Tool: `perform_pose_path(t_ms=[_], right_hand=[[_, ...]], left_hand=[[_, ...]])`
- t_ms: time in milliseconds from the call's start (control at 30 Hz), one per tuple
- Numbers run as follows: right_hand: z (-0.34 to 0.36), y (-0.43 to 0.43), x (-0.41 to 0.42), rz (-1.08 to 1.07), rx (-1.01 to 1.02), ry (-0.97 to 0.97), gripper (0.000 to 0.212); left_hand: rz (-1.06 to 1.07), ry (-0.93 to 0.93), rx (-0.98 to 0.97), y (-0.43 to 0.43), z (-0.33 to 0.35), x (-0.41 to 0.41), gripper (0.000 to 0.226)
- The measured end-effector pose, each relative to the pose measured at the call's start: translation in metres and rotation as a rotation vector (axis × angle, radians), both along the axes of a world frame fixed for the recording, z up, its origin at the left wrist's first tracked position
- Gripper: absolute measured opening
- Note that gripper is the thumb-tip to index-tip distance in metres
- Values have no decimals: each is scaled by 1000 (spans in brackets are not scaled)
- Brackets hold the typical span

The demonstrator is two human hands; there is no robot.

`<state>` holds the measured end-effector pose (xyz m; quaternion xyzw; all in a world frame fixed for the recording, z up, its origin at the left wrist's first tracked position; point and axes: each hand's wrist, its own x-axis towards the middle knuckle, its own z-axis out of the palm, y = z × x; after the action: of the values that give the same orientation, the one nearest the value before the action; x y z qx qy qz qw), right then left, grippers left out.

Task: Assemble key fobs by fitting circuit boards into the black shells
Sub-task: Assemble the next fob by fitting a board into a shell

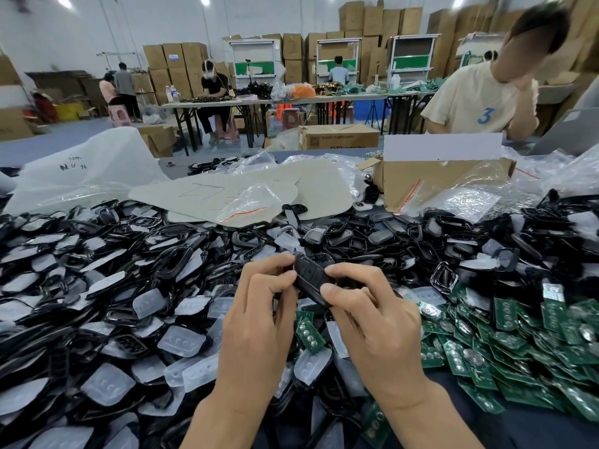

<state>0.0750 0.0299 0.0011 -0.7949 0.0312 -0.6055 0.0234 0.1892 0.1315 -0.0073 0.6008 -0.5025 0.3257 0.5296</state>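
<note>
Above a table heaped with black shells (pixel 181 264) and green boards (pixel 505 345) (right side), left hand (pixel 259 315) and right hand (pixel 372 315) pinch one fob (pixel 311 280) between curled fingertips.

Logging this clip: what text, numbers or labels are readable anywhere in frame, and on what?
"3", blue, on the beige T-shirt at right.
Black handwriting on the white plastic bag: illegible.
Red marker strokes on the grey card sheet: illegible.
Print on the sealed cardboard box: blurred.
Blue labels on the stacked cartons: too small.
On the black shell: no readable marking.
</note>
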Motion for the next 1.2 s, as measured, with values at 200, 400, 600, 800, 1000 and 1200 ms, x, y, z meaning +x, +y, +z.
perform_pose_path(t_ms=[200,400,600,800,1000,1200], right_hand=[[0,1,1,-24,-28,-2,9],[-1,3,3,-8,-20,-36,9],[2,8,2,127,147,-83,15],[1,12,4,220,238,-106,9],[-1,11,4,238,238,-107,7],[6,15,6,248,555,-18,11]], left_hand=[[-19,32,-21,1,2,-1,7],[-30,44,-28,3,4,-2,10],[6,-6,-16,5,5,-3,11],[-4,1,-18,6,6,-3,8],[-30,19,-11,7,6,-3,8],[-134,312,155,6,13,-12,14]])
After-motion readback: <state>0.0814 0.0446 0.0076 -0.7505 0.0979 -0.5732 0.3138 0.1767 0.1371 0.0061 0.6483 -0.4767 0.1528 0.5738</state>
